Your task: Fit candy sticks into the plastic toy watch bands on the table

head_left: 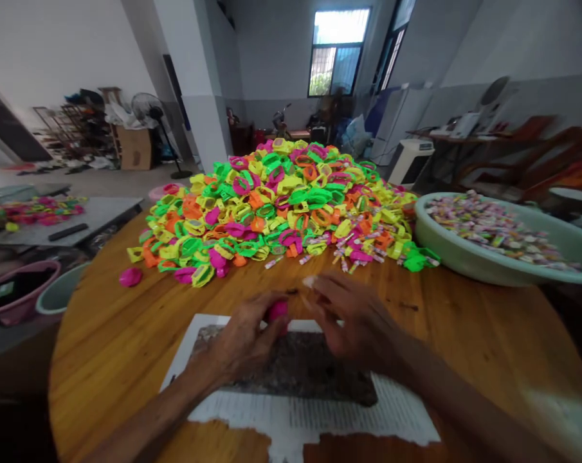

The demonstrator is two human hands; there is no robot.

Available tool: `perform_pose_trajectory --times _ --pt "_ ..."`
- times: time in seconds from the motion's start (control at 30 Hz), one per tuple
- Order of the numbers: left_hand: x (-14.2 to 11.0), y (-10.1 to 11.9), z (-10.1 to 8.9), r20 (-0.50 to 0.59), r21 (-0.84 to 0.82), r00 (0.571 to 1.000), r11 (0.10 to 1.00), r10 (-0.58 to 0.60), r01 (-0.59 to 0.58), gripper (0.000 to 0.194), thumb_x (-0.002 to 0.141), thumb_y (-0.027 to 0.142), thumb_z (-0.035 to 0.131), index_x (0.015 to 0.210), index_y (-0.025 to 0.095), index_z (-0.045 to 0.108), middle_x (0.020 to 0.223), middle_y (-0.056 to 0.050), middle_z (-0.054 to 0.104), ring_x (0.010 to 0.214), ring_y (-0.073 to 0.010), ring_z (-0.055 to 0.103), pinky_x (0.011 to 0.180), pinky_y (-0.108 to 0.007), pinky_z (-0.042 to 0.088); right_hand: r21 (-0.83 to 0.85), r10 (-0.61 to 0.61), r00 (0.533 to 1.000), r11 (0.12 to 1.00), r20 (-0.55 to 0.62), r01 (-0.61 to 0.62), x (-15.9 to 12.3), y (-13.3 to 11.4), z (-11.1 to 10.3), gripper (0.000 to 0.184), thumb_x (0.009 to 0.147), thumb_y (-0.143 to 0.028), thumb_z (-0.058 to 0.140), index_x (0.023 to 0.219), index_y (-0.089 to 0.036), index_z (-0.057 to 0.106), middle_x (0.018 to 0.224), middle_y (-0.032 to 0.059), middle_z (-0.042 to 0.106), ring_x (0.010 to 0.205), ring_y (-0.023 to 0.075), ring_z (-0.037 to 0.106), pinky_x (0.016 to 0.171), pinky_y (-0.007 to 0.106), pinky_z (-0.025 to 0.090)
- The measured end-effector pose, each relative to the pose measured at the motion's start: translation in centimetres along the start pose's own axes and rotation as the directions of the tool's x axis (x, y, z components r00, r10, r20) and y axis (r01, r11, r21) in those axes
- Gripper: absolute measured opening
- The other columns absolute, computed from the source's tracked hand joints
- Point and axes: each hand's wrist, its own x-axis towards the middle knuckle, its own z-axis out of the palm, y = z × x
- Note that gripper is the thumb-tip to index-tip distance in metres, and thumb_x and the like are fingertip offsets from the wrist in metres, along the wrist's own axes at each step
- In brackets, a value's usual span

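My left hand (252, 331) is closed round a bright pink plastic piece (278, 311), which looks like a toy watch from the pile, above a dark flat slab (295, 363). To the right, my right hand (353, 315) hovers over the slab's far edge, smeared by motion. A pale spot shows at its fingertips, and I cannot make out whether it is a held thing. Under the slab lies a printed paper sheet (368, 411) with a torn near edge. Beyond both hands rises a large heap of neon toy watches (281, 199).
A pale green basin (493, 270) of small wrapped candies stands at the right of the round wooden table (98, 360). A lone pink piece (130, 277) lies left of the heap. At far left are a grey side table (102, 215) and a pink tub (20, 315).
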Motion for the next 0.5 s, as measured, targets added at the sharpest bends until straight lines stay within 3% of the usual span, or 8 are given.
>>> perform_pose_trajectory --times 0.1,0.2,0.3,0.4,0.5 --pt "-0.7 0.1 0.0 -0.039 -0.017 0.999 1.000 0.007 -0.008 0.016 0.092 0.030 0.058 0.103 0.018 0.060 0.088 -0.004 0.069 0.077 -0.0167 0.065 0.070 -0.030 0.054 -0.164 0.021 0.950 0.986 0.312 0.032 5.1 2.3 3.7 0.019 0.093 -0.012 0.047 0.101 -0.013 0.063 0.105 0.0116 0.063 0.085 0.0176 0.059 0.070 0.028 0.043" --pt "-1.4 -1.0 -0.7 -0.008 -0.031 0.999 0.998 0.046 -0.047 0.022 0.092 0.031 0.060 0.110 0.019 0.058 0.093 -0.005 0.071 0.083 -0.0175 0.067 0.073 -0.031 0.055 -0.157 0.000 0.922 0.985 0.386 0.065 8.5 3.8 7.0 0.026 0.093 -0.014 0.048 0.114 -0.014 0.061 0.115 0.0121 0.062 0.089 0.0188 0.059 0.070 0.029 0.040" --pt "-2.4 -2.3 -1.9 0.042 -0.012 0.995 0.996 0.092 -0.092 0.033 0.091 0.029 0.062 0.122 0.019 0.057 0.102 -0.007 0.071 0.091 -0.0191 0.068 0.080 -0.034 0.055 -0.149 0.000 0.898 0.986 0.440 0.074 9.6 4.3 9.0 0.027 0.091 -0.015 0.051 0.115 -0.013 0.062 0.114 0.0135 0.062 0.094 0.0216 0.058 0.071 0.030 0.038" --pt "-2.8 -2.9 -2.7 0.148 -0.021 0.979 0.990 0.141 -0.139 0.027 0.093 0.027 0.060 0.119 0.020 0.061 0.105 -0.008 0.070 0.094 -0.0195 0.066 0.082 -0.035 0.053 -0.148 0.014 0.884 0.987 0.468 0.063 9.9 4.4 9.9 0.025 0.087 -0.014 0.053 0.110 -0.011 0.063 0.115 0.0164 0.061 0.099 0.0240 0.057 0.075 0.031 0.038" --pt "-2.7 -2.9 -2.9 0.198 -0.046 0.967 0.987 0.162 -0.155 0.027 0.093 0.025 0.059 0.119 0.019 0.062 0.108 -0.008 0.069 0.096 -0.0193 0.065 0.084 -0.034 0.052 -0.157 0.030 0.879 0.986 0.475 0.051 10.2 4.2 9.5 0.022 0.084 -0.014 0.057 0.104 -0.008 0.064 0.107 0.0174 0.063 0.096 0.0248 0.057 0.074 0.032 0.037"
